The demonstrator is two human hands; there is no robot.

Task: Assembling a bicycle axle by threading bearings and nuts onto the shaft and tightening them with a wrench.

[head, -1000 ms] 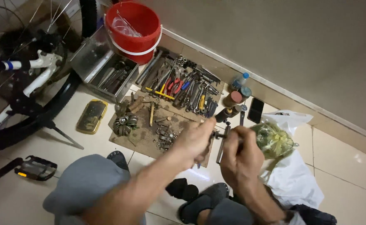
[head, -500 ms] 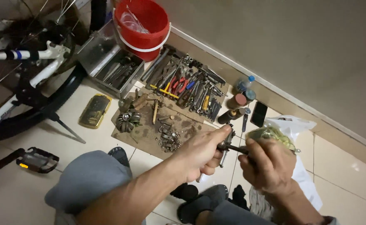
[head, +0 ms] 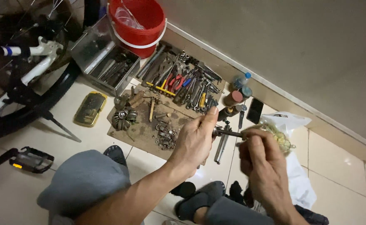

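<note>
My left hand [head: 196, 139] grips one end of a short dark metal axle [head: 229, 133], held level above the floor. My right hand [head: 261, 160] pinches the axle's other end together with a wad of greenish-yellow rag [head: 281, 139]. Both hands hover over a brown cardboard sheet [head: 143, 129] strewn with small nuts, bolts and a dark cog cluster [head: 124, 118]. A silver tube [head: 222, 146] lies on the tiles just under the hands.
Pliers, wrenches and sockets [head: 183, 81] lie in a row by the wall. A red bucket [head: 139, 25], grey toolbox [head: 104, 58], yellow case [head: 90, 108], bicycle frame and tyre [head: 33, 75], loose pedal [head: 31, 160], bottles [head: 239, 89], black phone [head: 255, 110] and white plastic bag [head: 293, 175] surround me.
The view shifted so the tools sit higher and left. My hands drew together on the axle, the right hand now wrapping the rag against its end.
</note>
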